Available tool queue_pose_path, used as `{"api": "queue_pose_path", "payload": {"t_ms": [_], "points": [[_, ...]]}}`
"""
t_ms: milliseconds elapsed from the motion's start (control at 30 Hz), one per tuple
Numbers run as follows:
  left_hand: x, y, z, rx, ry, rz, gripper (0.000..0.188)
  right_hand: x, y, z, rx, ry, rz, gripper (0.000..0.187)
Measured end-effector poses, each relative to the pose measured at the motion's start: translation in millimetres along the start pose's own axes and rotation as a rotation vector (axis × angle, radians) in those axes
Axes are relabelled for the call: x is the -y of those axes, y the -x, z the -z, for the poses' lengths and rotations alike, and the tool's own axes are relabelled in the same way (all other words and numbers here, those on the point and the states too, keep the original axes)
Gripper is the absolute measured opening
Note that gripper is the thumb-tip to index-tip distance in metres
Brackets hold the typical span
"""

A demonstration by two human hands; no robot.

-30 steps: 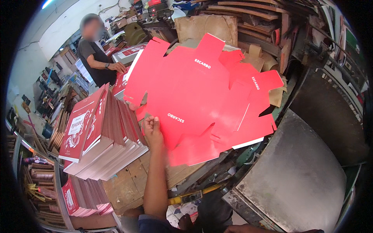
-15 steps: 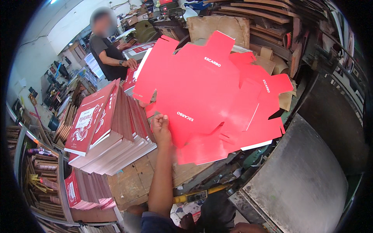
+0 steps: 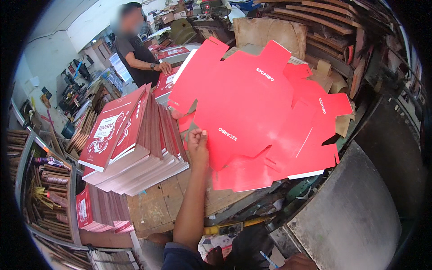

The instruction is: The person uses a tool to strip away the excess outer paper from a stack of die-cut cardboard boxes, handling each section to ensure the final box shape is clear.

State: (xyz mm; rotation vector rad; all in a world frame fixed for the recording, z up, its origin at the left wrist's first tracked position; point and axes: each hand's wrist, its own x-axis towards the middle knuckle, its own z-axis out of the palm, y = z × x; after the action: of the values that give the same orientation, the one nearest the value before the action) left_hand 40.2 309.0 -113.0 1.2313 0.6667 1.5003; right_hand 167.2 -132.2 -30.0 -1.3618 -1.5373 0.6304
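"What has just changed?"

"Mostly the view: it has swung slightly left, and a slim blue-and-white stick (image 3: 268,258) has appeared beside the right hand (image 3: 297,262). The large red cut sheet (image 3: 238,101) has hardly shifted against the left hand (image 3: 198,141). I'd judge the handling to be at a brief pause, the sheet simply steadied."

"Where is that sheet?"

"Over the right part of the tabletop (image 3: 157,209), overlapping other red cut sheets (image 3: 321,105) that seem to reach past its right edge."

"And the hands?"

"The left has its fingers curled in and its thumb up against the sheet's lower left edge, apparently pinching it. The right is cut off at the bottom; its fingers look bent, but I can't tell whether they grip the stick."

"What are the materials like?"

"The sheet looks like thin, stiff card, smooth and faintly glossy, its outline full of tabs and notches. The tabletop is scuffed, stained wood. Along its left edge stands a thick stack of red printed boards (image 3: 110,132), flat-faced with grey-brown edges. Beyond the right edge is a curved metal plate (image 3: 355,198), dull and smudged."
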Motion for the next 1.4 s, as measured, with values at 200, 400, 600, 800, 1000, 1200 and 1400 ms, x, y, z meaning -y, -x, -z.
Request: {"api": "queue_pose_path", "payload": {"t_ms": [200,400,600,800,1000,1200,1400], "points": [[-5,0,-6,0.009,0.044,-0.001,0.016,0,-1,4,-0.016,-0.057,-0.03,0.022],[-1,0,1,0.032,0.022,-0.022,0.016,4,-4,6,-0.006,-0.065,-0.052,0.021],[-5,0,-5,0.033,0.067,-0.028,0.014,10,-3,6,0.041,-0.035,-0.152,0.019],[1,-1,2,0.038,0.007,-0.037,0.018,8,-2,4,0.024,-0.037,-0.141,0.021],[-3,2,-5,0.038,-0.022,-0.067,0.017,4,-1,4,0.009,-0.073,-0.102,0.025],[-4,2,-7,0.038,-0.059,-0.115,0.015,2,0,2,-0.018,-0.073,-0.061,0.026],[-10,3,-8,-0.016,-0.116,-0.092,0.019,5,-2,2,-0.026,-0.072,-0.08,0.024]]}}
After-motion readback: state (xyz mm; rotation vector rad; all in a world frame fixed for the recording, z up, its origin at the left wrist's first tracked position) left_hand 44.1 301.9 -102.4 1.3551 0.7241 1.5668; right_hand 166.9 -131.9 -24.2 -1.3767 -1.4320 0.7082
